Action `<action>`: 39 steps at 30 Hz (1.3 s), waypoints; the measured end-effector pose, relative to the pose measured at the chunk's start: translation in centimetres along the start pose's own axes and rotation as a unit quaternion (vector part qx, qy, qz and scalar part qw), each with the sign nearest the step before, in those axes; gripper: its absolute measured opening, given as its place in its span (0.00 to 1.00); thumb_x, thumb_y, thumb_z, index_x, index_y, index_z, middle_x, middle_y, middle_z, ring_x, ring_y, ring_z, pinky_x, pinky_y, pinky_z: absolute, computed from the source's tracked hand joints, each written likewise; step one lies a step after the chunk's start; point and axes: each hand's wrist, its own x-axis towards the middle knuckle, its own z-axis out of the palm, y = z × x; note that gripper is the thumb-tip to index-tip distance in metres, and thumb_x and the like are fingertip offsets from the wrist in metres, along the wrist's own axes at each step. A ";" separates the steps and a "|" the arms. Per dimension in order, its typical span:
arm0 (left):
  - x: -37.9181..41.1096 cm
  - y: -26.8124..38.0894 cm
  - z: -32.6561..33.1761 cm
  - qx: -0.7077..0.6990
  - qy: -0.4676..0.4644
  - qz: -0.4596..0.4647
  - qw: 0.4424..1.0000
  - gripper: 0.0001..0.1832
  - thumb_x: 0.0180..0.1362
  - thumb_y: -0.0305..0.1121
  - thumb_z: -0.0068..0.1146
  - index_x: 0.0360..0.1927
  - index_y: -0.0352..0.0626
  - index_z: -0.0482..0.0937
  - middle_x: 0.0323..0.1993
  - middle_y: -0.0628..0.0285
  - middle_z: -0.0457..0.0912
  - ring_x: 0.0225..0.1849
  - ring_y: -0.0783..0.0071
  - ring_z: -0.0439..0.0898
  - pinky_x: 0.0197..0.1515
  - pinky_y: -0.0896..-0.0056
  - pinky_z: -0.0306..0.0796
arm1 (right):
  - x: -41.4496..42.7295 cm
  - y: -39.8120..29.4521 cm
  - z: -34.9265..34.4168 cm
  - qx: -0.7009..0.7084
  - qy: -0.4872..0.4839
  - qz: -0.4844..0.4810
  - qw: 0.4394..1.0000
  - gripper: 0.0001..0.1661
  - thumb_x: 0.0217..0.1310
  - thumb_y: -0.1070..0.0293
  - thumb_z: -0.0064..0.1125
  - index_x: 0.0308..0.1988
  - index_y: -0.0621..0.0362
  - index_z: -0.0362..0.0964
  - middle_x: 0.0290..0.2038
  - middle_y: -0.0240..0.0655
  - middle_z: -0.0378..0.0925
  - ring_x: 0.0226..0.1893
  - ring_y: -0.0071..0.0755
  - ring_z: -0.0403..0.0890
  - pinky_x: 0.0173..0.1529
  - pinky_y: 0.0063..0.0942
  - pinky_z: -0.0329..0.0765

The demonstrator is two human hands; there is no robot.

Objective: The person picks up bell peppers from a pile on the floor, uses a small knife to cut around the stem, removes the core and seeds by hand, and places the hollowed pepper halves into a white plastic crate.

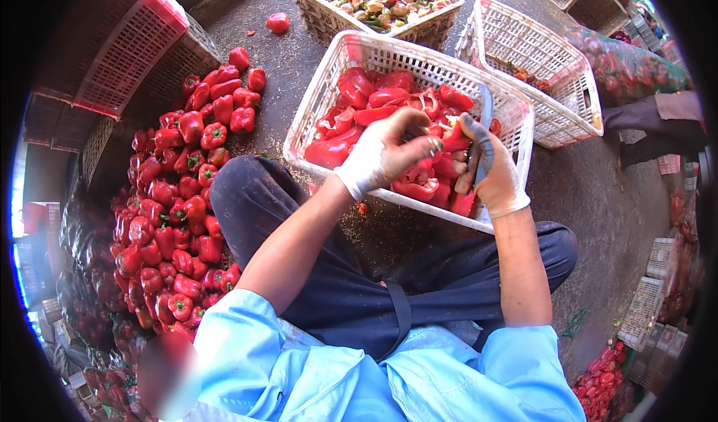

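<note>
A white plastic crate (412,51) holding red bell peppers, several of them cut, stands in front of my crossed legs. Over its middle is my left hand (392,150), gloved in white with bare fingertips; its fingers are curled and apart, with no object visible between them. At the crate's right side, my right hand (491,161) is closed around a knife (484,108) with a curved blade pointing away from me. A piece of red pepper (454,136) with a pale core shows by the right thumb; how it is held cannot be told.
Whole red bell peppers (168,214) lie heaped at my left. Behind the crate stands a crate of pepper cores (381,1); another white crate (533,41) with a few scraps is at the right. A person's dark-clad leg (653,127) shows at far right.
</note>
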 end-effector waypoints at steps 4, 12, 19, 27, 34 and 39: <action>-0.5 0.4 1.3 0.041 -0.038 -0.065 0.996 0.19 0.66 0.41 0.71 0.52 0.38 0.81 0.40 0.53 0.89 0.41 0.73 0.88 0.45 0.66 0.81 | -0.2 1.0 1.8 -0.100 -0.005 -0.064 0.993 0.25 0.68 0.41 0.68 0.46 0.52 0.80 0.24 0.27 0.76 0.14 0.21 0.74 0.12 0.22 0.67; -0.9 -0.2 0.9 -0.139 -0.049 -0.108 0.983 0.15 0.71 0.34 0.61 0.56 0.37 0.83 0.41 0.67 0.87 0.38 0.84 0.82 0.38 0.76 0.79 | 0.2 2.1 1.5 -0.162 -0.091 -0.242 0.952 0.23 0.66 0.40 0.70 0.42 0.47 0.78 0.19 0.23 0.68 0.13 0.19 0.70 0.13 0.22 0.63; -1.0 -0.3 1.1 -0.255 -0.001 -0.164 0.953 0.14 0.71 0.34 0.61 0.55 0.37 0.83 0.38 0.69 0.85 0.36 0.85 0.80 0.35 0.79 0.76 | 0.1 1.6 1.3 -0.195 -0.119 -0.132 0.965 0.14 0.61 0.73 0.64 0.48 0.56 0.81 0.37 0.32 0.83 0.33 0.27 0.84 0.37 0.29 0.79; -0.9 1.0 1.1 -0.159 0.001 -0.188 0.969 0.12 0.69 0.36 0.64 0.49 0.39 0.84 0.33 0.72 0.83 0.31 0.89 0.77 0.32 0.82 0.72 | -0.4 0.9 2.9 -0.055 -0.048 0.000 0.997 0.29 0.72 0.35 0.59 0.36 0.51 0.76 0.15 0.28 0.71 0.11 0.25 0.70 0.13 0.26 0.62; -0.6 1.3 0.4 -0.173 -0.030 -0.219 0.960 0.15 0.68 0.40 0.67 0.48 0.39 0.84 0.31 0.70 0.84 0.28 0.86 0.80 0.28 0.80 0.72 | -0.5 0.5 3.3 0.021 -0.025 0.063 0.998 0.29 0.72 0.34 0.59 0.36 0.51 0.76 0.16 0.28 0.72 0.12 0.25 0.72 0.13 0.26 0.64; -1.0 0.5 1.3 -0.139 -0.046 -0.225 0.963 0.17 0.67 0.43 0.70 0.47 0.39 0.83 0.28 0.65 0.85 0.26 0.82 0.82 0.27 0.78 0.75 | 1.3 2.8 1.6 -0.141 0.014 -0.086 0.986 0.28 0.68 0.35 0.66 0.37 0.50 0.77 0.20 0.26 0.72 0.14 0.21 0.73 0.13 0.22 0.67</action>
